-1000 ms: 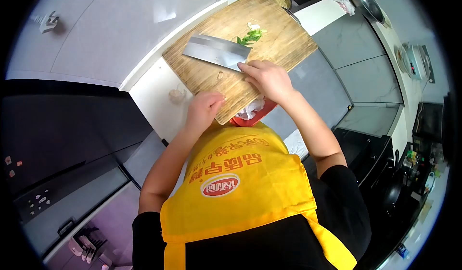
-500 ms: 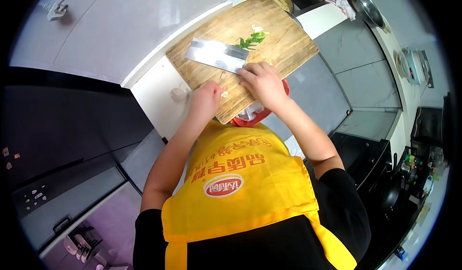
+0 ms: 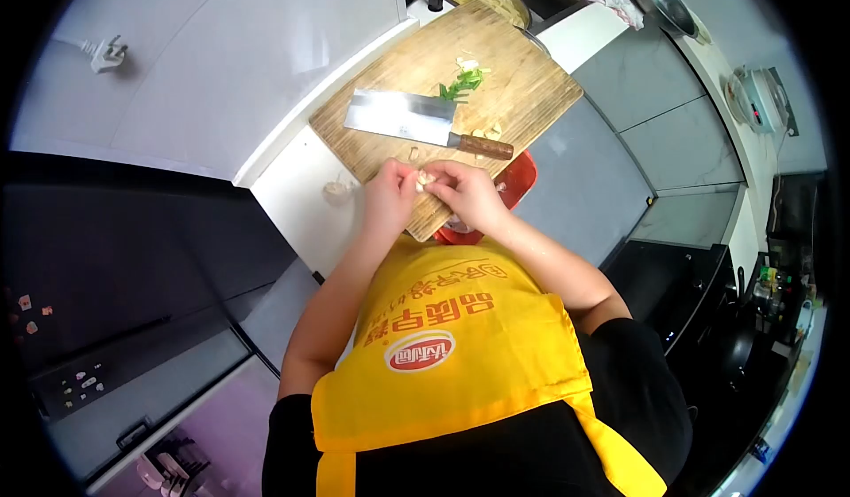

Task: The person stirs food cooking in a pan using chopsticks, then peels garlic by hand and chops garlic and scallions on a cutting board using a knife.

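My left hand (image 3: 390,198) and my right hand (image 3: 471,200) meet over the near edge of the wooden cutting board (image 3: 522,72). Pinched between the fingertips of both is a small whitish garlic clove (image 3: 424,179), partly covered by the fingers. Just beyond them a cleaver (image 3: 403,116) lies flat on the board, its wooden handle pointing right. Pale garlic pieces (image 3: 490,132) lie beside the handle. Chopped green onion (image 3: 464,81) sits in a small heap past the blade. A pale garlic bulb (image 3: 336,189) rests on the white counter, left of my left hand.
Under the board's near right side is a red container (image 3: 521,178) with a clear plastic bag in it. A metal bowl of pale food strips (image 3: 490,0) stands behind the board. A wall lies to the left, with a dark cabinet (image 3: 133,231) nearer.
My right hand has let go of the cleaver and come over to my left hand, closing on the garlic clove. The cleaver's handle is now uncovered, and the blade has turned slightly.
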`<state>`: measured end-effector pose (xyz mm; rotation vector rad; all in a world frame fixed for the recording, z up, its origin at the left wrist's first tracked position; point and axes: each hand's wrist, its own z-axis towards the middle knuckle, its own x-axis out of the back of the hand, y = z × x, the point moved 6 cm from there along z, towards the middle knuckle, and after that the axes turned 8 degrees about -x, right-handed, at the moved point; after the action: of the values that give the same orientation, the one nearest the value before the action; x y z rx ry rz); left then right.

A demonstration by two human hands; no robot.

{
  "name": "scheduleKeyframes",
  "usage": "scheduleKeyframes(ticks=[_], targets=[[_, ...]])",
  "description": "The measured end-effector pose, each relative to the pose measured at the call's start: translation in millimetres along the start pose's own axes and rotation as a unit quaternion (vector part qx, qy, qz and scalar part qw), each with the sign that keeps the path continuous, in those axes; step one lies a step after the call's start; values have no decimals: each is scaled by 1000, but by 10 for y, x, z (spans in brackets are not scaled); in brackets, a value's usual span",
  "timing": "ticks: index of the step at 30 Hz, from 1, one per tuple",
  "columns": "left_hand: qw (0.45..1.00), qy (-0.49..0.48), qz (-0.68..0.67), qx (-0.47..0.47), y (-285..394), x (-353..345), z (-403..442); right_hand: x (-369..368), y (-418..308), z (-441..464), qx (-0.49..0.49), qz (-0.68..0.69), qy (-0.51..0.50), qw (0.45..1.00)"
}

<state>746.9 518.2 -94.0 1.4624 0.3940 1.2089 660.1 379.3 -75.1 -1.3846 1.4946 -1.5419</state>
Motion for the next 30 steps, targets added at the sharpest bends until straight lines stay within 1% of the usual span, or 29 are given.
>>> scheduleKeyframes(ticks=[1,3,5,6,8,9,11,12,14,15,17,21,23,27,29,30], targets=[[1000,-15,19,4,70,11,-33,7,53,12,1,2,3,1000],[1000,-15,16,-1,94,14,-31,24,125,11,-2,-34,1,999],[999,3,-37,21,56,25,-43,35,162,0,-13,-18,-2,1000],[999,1,-37,24,24,20,-51,55,109,-14,19,-31,19,999],[994,-11,-90,61,-77,-12,-40,96,-42,-59,74,-67,43,994],[994,-13,-91,63,-93,-18,-35,95,-13,-56,71,-67,43,994],[986,-10,-154,62,-76,-32,-31,94,-60,-80,143,-103,65,982],[986,-12,-155,63,-50,-29,-30,102,-71,-88,141,-103,65,982],[977,-9,-204,66,8,-22,-18,106,-65,-70,78,-94,37,992],[977,-9,-204,67,8,-28,-17,102,-93,-72,77,-94,38,992],[966,-4,-250,73,5,-44,-10,53,-25,-46,-14,-4,0,1000],[957,-8,-271,105,-3,-71,-10,2,77,-9,1,24,1,1000],[953,39,-285,96,25,-12,-4,65,-37,-35,86,-94,60,990],[945,45,-302,120,71,28,-80,289,-252,-152,100,-129,81,983],[976,-32,-208,62,235,-153,-150,450,-291,-178,106,-161,121,974],[976,-29,-208,63,351,-197,-161,528,-277,-181,107,-151,135,973]])
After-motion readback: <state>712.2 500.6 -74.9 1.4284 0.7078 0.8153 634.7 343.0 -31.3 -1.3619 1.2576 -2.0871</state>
